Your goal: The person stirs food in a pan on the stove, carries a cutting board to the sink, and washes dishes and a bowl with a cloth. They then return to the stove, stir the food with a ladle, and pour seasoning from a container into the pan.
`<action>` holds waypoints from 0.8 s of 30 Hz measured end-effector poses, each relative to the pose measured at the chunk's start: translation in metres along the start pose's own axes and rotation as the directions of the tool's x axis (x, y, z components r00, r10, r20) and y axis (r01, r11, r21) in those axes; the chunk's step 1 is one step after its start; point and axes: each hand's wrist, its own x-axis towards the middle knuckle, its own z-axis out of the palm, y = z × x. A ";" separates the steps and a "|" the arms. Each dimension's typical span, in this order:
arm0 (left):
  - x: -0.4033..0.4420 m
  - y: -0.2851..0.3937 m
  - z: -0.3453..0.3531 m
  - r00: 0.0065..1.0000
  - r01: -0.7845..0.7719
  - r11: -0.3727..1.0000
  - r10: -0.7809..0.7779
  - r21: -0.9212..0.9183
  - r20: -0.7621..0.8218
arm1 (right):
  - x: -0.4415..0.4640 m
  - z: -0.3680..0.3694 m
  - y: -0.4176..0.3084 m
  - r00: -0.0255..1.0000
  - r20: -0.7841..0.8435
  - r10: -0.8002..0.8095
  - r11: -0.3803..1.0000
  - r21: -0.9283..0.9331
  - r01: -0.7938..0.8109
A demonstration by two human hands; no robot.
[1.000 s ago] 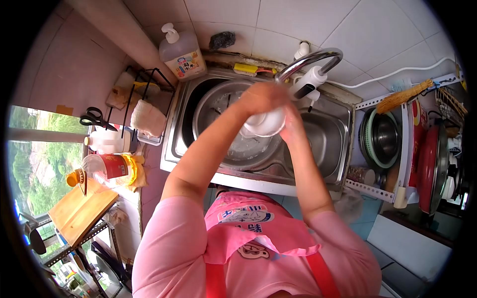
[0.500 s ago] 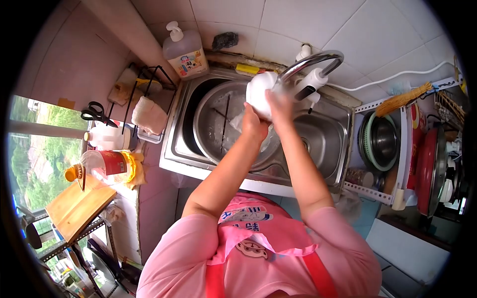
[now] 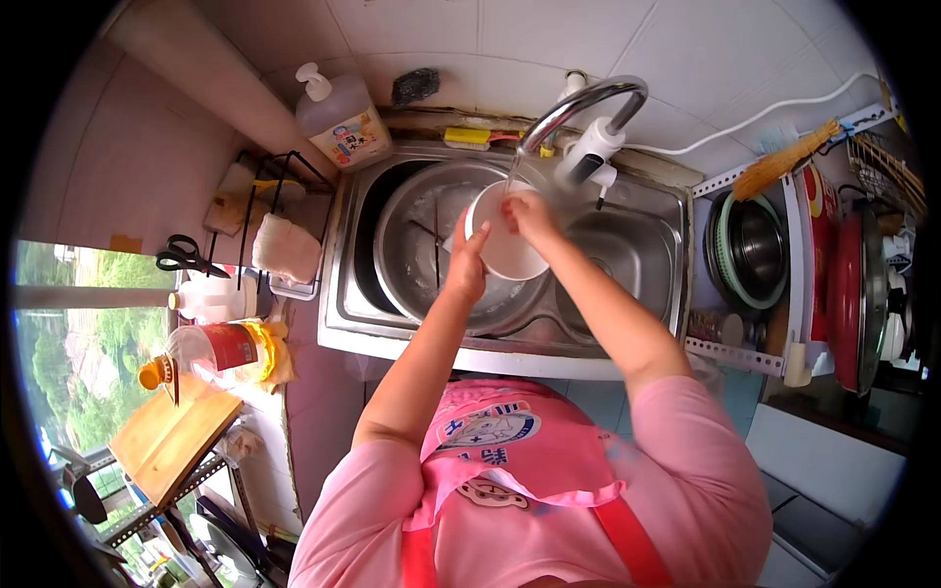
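Note:
My left hand (image 3: 469, 263) grips the left side of a white bowl (image 3: 515, 257), thumb over its rim. The bowl is tilted with its opening upward, over the right part of a metal basin (image 3: 390, 220). My right hand (image 3: 532, 218) reaches inside the bowl, its fingers bunched against the inner surface; whether anything is in them cannot be made out. Water runs from the curved faucet (image 3: 588, 93) into the bowl close to these fingers. In the basin are water and what looks like clear plastic, partly hidden by the bowl and my left hand.
The basin sits in the left bowl of a steel sink (image 3: 338, 304); the right sink bowl (image 3: 627, 269) lies beside it. A pump bottle (image 3: 348, 127) and yellow brush (image 3: 468, 135) stand behind. Scissors (image 3: 186, 257) and a wire rack (image 3: 284, 162) are left, stacked basins (image 3: 750, 255) right.
The bowl has turned from showing its outside to showing its inside. My right hand has gone from the bowl's outer side into it. The whole view has shifted slightly.

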 end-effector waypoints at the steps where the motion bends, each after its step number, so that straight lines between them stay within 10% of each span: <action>1: 0.002 -0.004 0.005 0.999 0.032 0.999 -0.032 -0.032 -0.012 | 0.007 0.008 -0.007 0.985 -0.063 0.158 0.955 0.262 -0.136; 3: 0.016 -0.015 0.006 0.999 -0.008 0.999 0.007 -0.035 -0.032 | -0.002 0.045 -0.021 0.977 -0.023 0.214 0.867 0.466 -0.179; 5: 0.027 -0.008 -0.018 0.994 -0.100 0.995 0.101 -0.024 0.030 | -0.032 0.043 -0.040 0.935 0.340 -0.096 0.968 -0.185 0.167; 7: 0.018 0.008 -0.021 0.993 -0.110 0.994 0.109 0.013 0.055 | -0.043 0.012 -0.048 0.848 0.529 0.039 0.568 -0.710 0.416; 8: 0.007 0.011 -0.015 0.999 -0.035 0.999 0.035 0.035 -0.006 | -0.043 0.004 -0.069 0.925 0.362 0.115 0.821 -0.559 0.116; 11: 0.013 -0.018 -0.008 1.000 -0.022 0.988 0.021 -0.152 -0.012 | -0.011 0.037 -0.031 0.961 0.046 -0.272 0.763 -0.598 0.244; 13: 0.023 -0.007 -0.018 0.997 -0.073 0.995 0.072 -0.061 -0.016 | -0.029 0.052 -0.049 0.929 0.352 -0.115 0.984 -0.090 0.156; 14: 0.023 0.002 -0.029 0.994 -0.105 0.994 0.105 -0.043 0.016 | -0.029 0.042 -0.035 0.769 0.594 -0.237 0.829 -0.289 0.479; 16: 0.018 0.010 -0.035 0.990 -0.133 0.984 0.127 0.115 0.054 | -0.025 0.018 -0.034 0.842 0.518 -0.148 0.747 -0.500 0.439; 17: 0.016 0.005 -0.035 0.994 -0.107 0.976 0.100 0.190 0.042 | -0.024 0.012 -0.035 0.907 0.414 -0.076 0.629 -0.686 0.366; 18: 0.015 0.000 -0.028 0.998 -0.063 0.993 0.063 0.098 0.002 | -0.027 0.015 -0.068 0.964 0.076 0.253 0.955 -0.179 -0.237; 19: 0.014 -0.008 -0.020 0.999 -0.022 1.000 0.022 0.004 -0.033 | -0.022 0.029 -0.062 0.965 0.075 0.252 0.955 -0.179 -0.235; 21: 0.023 -0.012 -0.020 0.998 -0.039 0.995 0.034 -0.087 -0.053 | -0.015 0.054 -0.043 0.924 0.256 -0.283 0.912 -0.226 0.342; 24: 0.026 0.011 -0.043 0.994 -0.092 0.991 0.097 0.093 -0.053 | -0.029 0.028 -0.025 0.908 0.319 -0.273 0.817 -0.421 0.394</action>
